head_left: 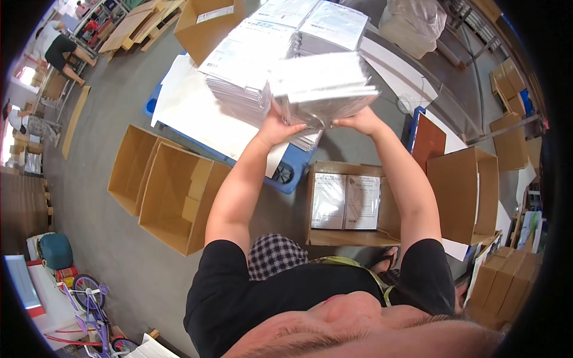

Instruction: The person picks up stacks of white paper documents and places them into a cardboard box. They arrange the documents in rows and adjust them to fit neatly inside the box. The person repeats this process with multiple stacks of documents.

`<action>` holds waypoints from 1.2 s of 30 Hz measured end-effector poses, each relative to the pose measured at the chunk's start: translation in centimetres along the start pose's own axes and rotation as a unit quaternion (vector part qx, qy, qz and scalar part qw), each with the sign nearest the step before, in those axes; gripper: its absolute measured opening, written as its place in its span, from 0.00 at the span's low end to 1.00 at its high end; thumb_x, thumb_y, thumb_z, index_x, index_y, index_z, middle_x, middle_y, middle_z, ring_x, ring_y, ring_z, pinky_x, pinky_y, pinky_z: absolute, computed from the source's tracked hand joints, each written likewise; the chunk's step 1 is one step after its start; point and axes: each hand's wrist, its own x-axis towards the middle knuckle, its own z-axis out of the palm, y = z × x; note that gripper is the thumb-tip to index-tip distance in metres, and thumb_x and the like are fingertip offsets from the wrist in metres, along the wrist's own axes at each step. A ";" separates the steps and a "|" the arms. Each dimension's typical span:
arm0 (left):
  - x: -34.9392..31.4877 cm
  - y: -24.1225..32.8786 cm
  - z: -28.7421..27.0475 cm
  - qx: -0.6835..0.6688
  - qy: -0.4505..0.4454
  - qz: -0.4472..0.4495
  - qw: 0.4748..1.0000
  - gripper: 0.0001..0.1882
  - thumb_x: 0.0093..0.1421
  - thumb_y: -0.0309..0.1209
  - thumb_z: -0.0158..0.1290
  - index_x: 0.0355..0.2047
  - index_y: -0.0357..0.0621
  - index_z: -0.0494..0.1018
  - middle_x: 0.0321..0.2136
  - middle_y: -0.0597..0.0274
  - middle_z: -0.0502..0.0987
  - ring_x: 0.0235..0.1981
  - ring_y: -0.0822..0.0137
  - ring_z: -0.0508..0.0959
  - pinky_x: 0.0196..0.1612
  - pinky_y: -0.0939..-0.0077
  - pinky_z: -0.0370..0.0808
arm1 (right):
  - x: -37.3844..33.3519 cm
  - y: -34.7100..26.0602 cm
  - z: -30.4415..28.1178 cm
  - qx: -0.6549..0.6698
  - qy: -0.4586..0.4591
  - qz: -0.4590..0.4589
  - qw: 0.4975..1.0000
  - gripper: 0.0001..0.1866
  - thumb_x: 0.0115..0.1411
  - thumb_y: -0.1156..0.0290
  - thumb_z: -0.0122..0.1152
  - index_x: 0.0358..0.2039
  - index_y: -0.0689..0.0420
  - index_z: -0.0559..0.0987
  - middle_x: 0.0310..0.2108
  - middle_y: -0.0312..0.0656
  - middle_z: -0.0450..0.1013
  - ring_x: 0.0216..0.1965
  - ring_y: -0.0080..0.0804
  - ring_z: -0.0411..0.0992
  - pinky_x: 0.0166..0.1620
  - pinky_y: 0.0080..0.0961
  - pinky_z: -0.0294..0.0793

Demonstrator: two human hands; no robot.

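Both my arms reach forward over a pallet of stacked packets. My left hand (278,126) grips the near left corner of a stack of flat, clear-wrapped white packets (327,101). On its near right side my right hand (362,122) grips the same stack, thumb toward the near edge. The stack is tilted, and its packets fan apart a little. Just left of it stands a tall pile of similar packets (236,62), with more piles behind. Below my right forearm is an open cardboard box (351,238) with two packet stacks lying side by side in it. Some of my fingers are hidden.
A white sheet (191,116) covers the blue pallet (290,182) under the piles. Two open cardboard boxes (179,200) stand on the floor at left, another box (459,194) at right. Wooden boards (134,27) lie far left. A purple bicycle (95,304) is at lower left. People work far left.
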 end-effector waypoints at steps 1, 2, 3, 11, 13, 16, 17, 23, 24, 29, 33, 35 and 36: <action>0.1 -1.5 0.0 0.055 -0.003 -0.008 0.998 0.50 0.42 0.28 0.69 0.61 0.35 0.51 0.54 0.49 0.67 0.55 0.57 0.69 0.57 0.65 0.66 | 0.5 1.2 0.0 -0.028 -0.006 0.016 0.999 0.28 0.44 0.75 0.73 0.48 0.64 0.74 0.44 0.42 0.75 0.46 0.29 0.71 0.52 0.29 0.71; 0.0 -4.3 -0.2 0.067 0.022 -0.011 0.997 0.52 0.41 0.28 0.69 0.62 0.34 0.49 0.55 0.46 0.65 0.56 0.55 0.67 0.59 0.65 0.64 | 1.0 2.0 0.5 -0.010 -0.007 -0.035 0.999 0.25 0.44 0.77 0.72 0.45 0.63 0.76 0.42 0.41 0.77 0.44 0.27 0.73 0.49 0.27 0.72; -0.2 -7.7 -0.1 0.077 0.048 -0.011 0.996 0.53 0.41 0.28 0.69 0.63 0.34 0.47 0.57 0.44 0.63 0.58 0.54 0.65 0.60 0.65 0.63 | 1.2 2.8 0.7 -0.035 -0.015 -0.027 0.999 0.25 0.44 0.78 0.72 0.45 0.63 0.76 0.41 0.41 0.77 0.44 0.28 0.73 0.49 0.28 0.72; 0.1 -5.2 2.8 0.006 0.140 0.038 0.989 0.66 0.43 0.23 0.67 0.67 0.43 0.25 0.64 0.41 0.52 0.64 0.54 0.57 0.64 0.65 0.58 | 0.5 1.3 1.1 0.214 0.071 -0.014 0.974 0.33 0.44 0.77 0.70 0.52 0.62 0.70 0.46 0.43 0.73 0.49 0.33 0.70 0.53 0.32 0.69; 0.6 -3.7 3.9 -0.089 0.139 0.050 0.985 0.67 0.43 0.20 0.66 0.67 0.48 0.22 0.65 0.42 0.51 0.64 0.56 0.58 0.63 0.65 0.59 | 1.0 1.7 1.5 0.179 0.040 0.055 0.981 0.30 0.45 0.77 0.69 0.50 0.64 0.71 0.44 0.44 0.74 0.47 0.34 0.71 0.51 0.31 0.70; 0.7 -4.6 2.7 -0.134 0.114 -0.004 0.984 0.68 0.42 0.18 0.65 0.67 0.52 0.23 0.65 0.44 0.50 0.64 0.57 0.59 0.62 0.66 0.62 | 1.2 1.1 2.2 0.162 0.030 0.043 0.985 0.26 0.46 0.76 0.68 0.47 0.64 0.73 0.42 0.44 0.76 0.45 0.33 0.72 0.49 0.29 0.70; 0.9 -5.1 2.5 -0.138 0.112 -0.008 0.984 0.68 0.42 0.17 0.65 0.68 0.53 0.23 0.65 0.45 0.50 0.63 0.58 0.59 0.61 0.66 0.63 | 1.2 1.4 2.1 0.135 0.030 0.048 0.989 0.21 0.47 0.76 0.67 0.43 0.65 0.76 0.39 0.44 0.76 0.44 0.33 0.73 0.49 0.29 0.70; 1.1 -4.9 2.7 -0.130 0.117 -0.013 0.985 0.66 0.42 0.20 0.66 0.67 0.47 0.25 0.63 0.47 0.55 0.60 0.58 0.64 0.59 0.66 0.66 | 1.9 2.6 1.7 0.147 0.013 0.062 0.987 0.21 0.45 0.79 0.63 0.43 0.66 0.76 0.39 0.44 0.76 0.44 0.33 0.73 0.49 0.29 0.70; 1.3 -4.7 2.5 -0.097 0.116 -0.041 0.988 0.66 0.42 0.21 0.67 0.67 0.45 0.26 0.63 0.47 0.56 0.59 0.59 0.65 0.59 0.66 0.67 | 1.9 2.5 2.0 0.149 0.024 0.058 0.987 0.23 0.44 0.80 0.62 0.44 0.66 0.75 0.41 0.44 0.75 0.45 0.33 0.72 0.49 0.29 0.70; 1.5 -4.2 1.3 -0.012 0.097 -0.081 0.992 0.67 0.41 0.24 0.69 0.67 0.43 0.27 0.60 0.49 0.62 0.58 0.61 0.67 0.58 0.69 0.67 | 1.7 0.9 2.8 0.062 0.007 0.114 0.991 0.32 0.43 0.82 0.57 0.54 0.65 0.67 0.47 0.45 0.72 0.49 0.35 0.69 0.52 0.29 0.67; 1.0 -0.4 2.8 -0.042 0.159 -0.021 0.986 0.68 0.42 0.25 0.69 0.68 0.49 0.25 0.64 0.48 0.56 0.62 0.60 0.61 0.60 0.69 0.63 | 1.8 4.4 2.6 0.169 0.096 0.079 0.978 0.36 0.43 0.82 0.55 0.58 0.63 0.62 0.51 0.44 0.69 0.53 0.36 0.67 0.55 0.29 0.64; 1.3 -1.4 2.1 -0.028 0.139 -0.021 0.990 0.68 0.42 0.25 0.68 0.68 0.49 0.24 0.64 0.48 0.55 0.63 0.60 0.59 0.61 0.69 0.62 | 1.5 4.4 3.0 0.190 0.143 0.033 0.971 0.37 0.43 0.82 0.55 0.58 0.62 0.62 0.51 0.43 0.68 0.54 0.36 0.66 0.56 0.29 0.64; 1.4 -1.7 1.9 -0.021 0.128 -0.020 0.991 0.68 0.42 0.24 0.68 0.68 0.49 0.24 0.64 0.48 0.54 0.64 0.60 0.58 0.62 0.69 0.61 | 1.6 4.5 3.0 0.198 0.116 0.042 0.973 0.37 0.43 0.82 0.55 0.58 0.62 0.62 0.51 0.43 0.68 0.54 0.35 0.66 0.56 0.29 0.64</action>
